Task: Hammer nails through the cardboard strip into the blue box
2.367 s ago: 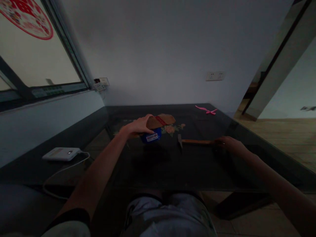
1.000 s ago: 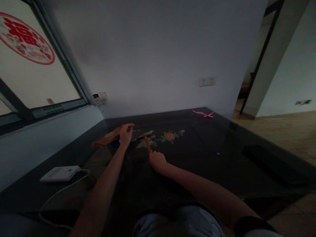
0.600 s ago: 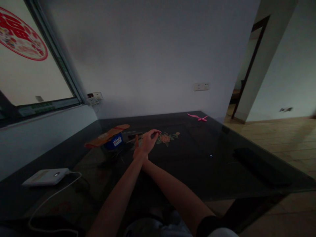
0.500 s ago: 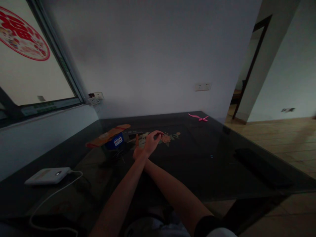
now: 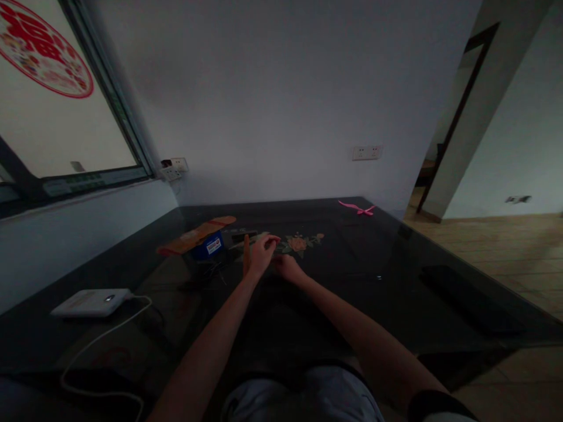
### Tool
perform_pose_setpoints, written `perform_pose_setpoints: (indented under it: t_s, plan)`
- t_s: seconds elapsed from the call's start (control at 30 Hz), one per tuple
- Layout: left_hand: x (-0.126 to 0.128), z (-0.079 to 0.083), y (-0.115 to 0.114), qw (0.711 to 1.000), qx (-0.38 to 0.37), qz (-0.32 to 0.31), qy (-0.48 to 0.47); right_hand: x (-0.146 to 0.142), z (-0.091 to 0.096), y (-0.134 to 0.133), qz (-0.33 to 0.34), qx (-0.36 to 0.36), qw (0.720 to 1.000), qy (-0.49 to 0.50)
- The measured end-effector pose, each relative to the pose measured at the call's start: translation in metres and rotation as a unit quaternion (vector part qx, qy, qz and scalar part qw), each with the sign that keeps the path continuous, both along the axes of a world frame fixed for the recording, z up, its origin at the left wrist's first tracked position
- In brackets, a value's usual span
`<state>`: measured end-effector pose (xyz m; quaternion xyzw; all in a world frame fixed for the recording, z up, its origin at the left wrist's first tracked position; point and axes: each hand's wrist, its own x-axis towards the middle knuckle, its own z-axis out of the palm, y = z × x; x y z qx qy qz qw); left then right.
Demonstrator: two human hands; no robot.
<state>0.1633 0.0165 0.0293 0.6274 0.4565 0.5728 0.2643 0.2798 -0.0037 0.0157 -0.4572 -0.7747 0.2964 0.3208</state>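
Over the middle of the dark glossy table (image 5: 352, 305), my left hand (image 5: 263, 253) has its thumb and fingertips drawn together. Whatever may be in that pinch is too small and dim to make out. My right hand (image 5: 289, 268) is just to its right and a little nearer to me, its fingers curled in and their tips hidden in shadow. An orange-brown strip (image 5: 247, 255) shows right beside the outer edge of my left hand. Left of it stands a blue box (image 5: 208, 245) with a long flat brown piece (image 5: 196, 235) lying across its top.
A white power bank (image 5: 92, 303) with a white cable (image 5: 103, 340) is at the left. A pink ribbon bow (image 5: 364, 211) lies near the back edge. A long black object (image 5: 468, 299) rests at the right. Printed flowers (image 5: 298, 243) show on the tabletop beyond my hands.
My right hand has come out from behind my left wrist and moved right, so my forearms no longer cross. My left hand has shifted slightly left. The view has tilted a little.
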Motion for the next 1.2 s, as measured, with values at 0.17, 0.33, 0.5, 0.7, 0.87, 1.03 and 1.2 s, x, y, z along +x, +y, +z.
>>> perform_pose_setpoints:
  t_s: [0.17, 0.33, 0.5, 0.7, 0.87, 1.03, 1.2]
  plan:
    - [0.041, -0.023, 0.000, 0.945, -0.172, 0.002, -0.278, 0.029, -0.003, 0.014, -0.095, 0.004, 0.988, 0.124]
    - [0.074, -0.030, -0.018, 0.890, -0.209, -0.146, -0.379, 0.030, -0.002, 0.013, -0.088, 0.016, 0.982, 0.166]
    - [0.067, -0.020, -0.030, 0.858, -0.276, -0.247, -0.357, 0.030, 0.004, 0.011, -0.070, 0.000, 0.984, 0.161]
    - [0.057, -0.017, -0.027, 0.841, -0.301, -0.318, -0.317, 0.035, 0.013, 0.002, 0.001, -0.033, 0.982, 0.186]
    - [0.052, -0.015, -0.029, 0.835, -0.291, -0.362, -0.296, 0.037, 0.016, -0.011, 0.093, -0.013, 0.984, 0.153]
    - [0.049, -0.012, -0.035, 0.821, -0.253, -0.413, -0.303, 0.039, 0.019, -0.017, 0.186, 0.016, 0.976, 0.114]
    - [0.058, -0.011, -0.038, 0.851, -0.206, -0.366, -0.315, 0.035, 0.022, -0.020, 0.187, -0.005, 0.972, 0.144]
